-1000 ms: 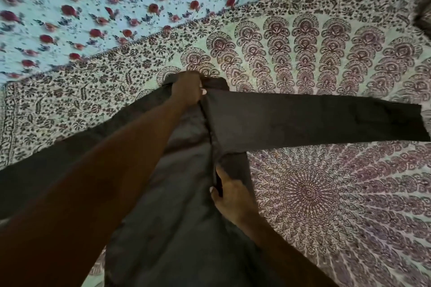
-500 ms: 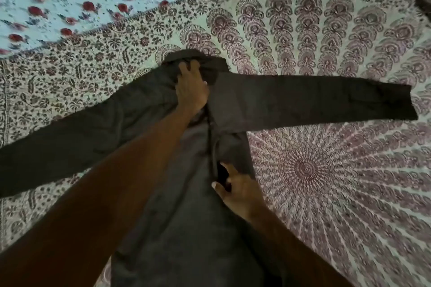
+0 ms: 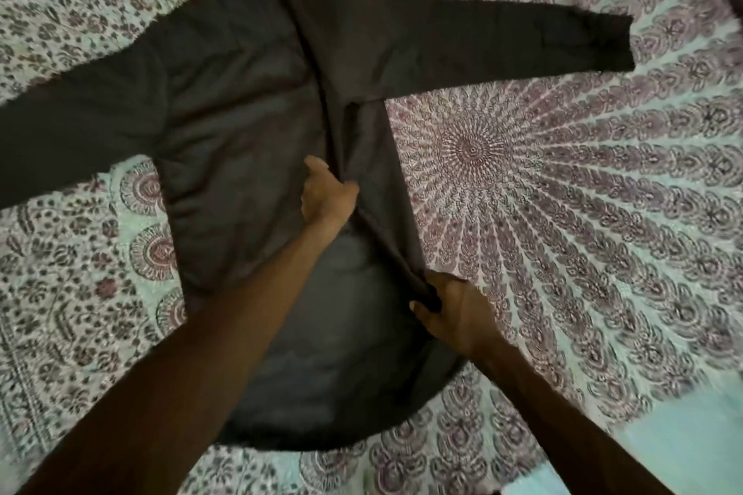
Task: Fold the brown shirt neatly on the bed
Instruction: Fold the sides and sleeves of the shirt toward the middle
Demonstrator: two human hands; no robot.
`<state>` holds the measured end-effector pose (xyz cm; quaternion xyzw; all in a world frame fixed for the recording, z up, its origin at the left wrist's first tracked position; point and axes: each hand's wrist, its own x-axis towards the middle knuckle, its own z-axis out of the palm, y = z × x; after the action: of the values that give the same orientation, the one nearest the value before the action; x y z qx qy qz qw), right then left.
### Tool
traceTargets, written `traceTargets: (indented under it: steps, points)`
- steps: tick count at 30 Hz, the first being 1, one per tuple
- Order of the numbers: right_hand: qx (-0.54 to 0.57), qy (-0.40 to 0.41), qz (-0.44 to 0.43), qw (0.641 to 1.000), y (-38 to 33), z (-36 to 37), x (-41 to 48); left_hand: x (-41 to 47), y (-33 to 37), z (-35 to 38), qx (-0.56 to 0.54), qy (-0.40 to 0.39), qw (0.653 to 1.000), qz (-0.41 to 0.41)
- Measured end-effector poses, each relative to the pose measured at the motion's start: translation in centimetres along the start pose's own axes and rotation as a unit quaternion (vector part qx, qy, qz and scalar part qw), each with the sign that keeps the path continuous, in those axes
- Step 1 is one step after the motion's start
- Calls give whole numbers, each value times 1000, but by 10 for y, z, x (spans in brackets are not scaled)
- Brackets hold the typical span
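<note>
The shirt (image 3: 241,125) lies spread across the bed (image 3: 563,213), collar at the far end, hem nearest the person. Its right side is folded in over the body, and that sleeve (image 3: 482,40) stretches out flat to the right; the other sleeve (image 3: 72,133) runs off to the left. The left hand (image 3: 327,193) presses on the folded edge mid-shirt, fingers closed into the crease. The right hand (image 3: 454,309) pinches the same edge lower down, near the hem. Both arms reach in from below.
</note>
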<state>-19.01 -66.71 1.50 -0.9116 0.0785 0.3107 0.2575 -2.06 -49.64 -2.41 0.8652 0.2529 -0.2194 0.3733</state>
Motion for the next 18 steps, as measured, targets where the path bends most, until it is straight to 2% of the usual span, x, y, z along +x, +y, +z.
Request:
traceTargets:
  steps: [2,4,6,9,12,14,16,18]
  points:
    - [-7,3,-45,999,-7,13,-16,-4,-4,-5,-109,-56,990,-70]
    - [-17,-8,-71,997,-14,26,-28,-10,-9,-8,-171,-122,971,-118]
    - [-17,-20,-88,996,-21,39,-38,-23,-14,-9,-167,-167,963,-128]
    - [-37,-39,-117,992,-30,59,-50,-37,-33,-3,-146,-174,966,-122]
    - [38,-84,-133,987,-36,73,-57,-53,-51,-1,-144,-174,965,-131]
    - [98,-43,-130,986,-32,78,-66,-65,-62,1,-144,-200,959,-138]
    - [88,36,-99,991,-16,79,-72,-78,-73,3,-143,-222,955,-135]
    - [52,72,-44,995,3,73,-80,-91,-82,5,-155,-252,945,-138]
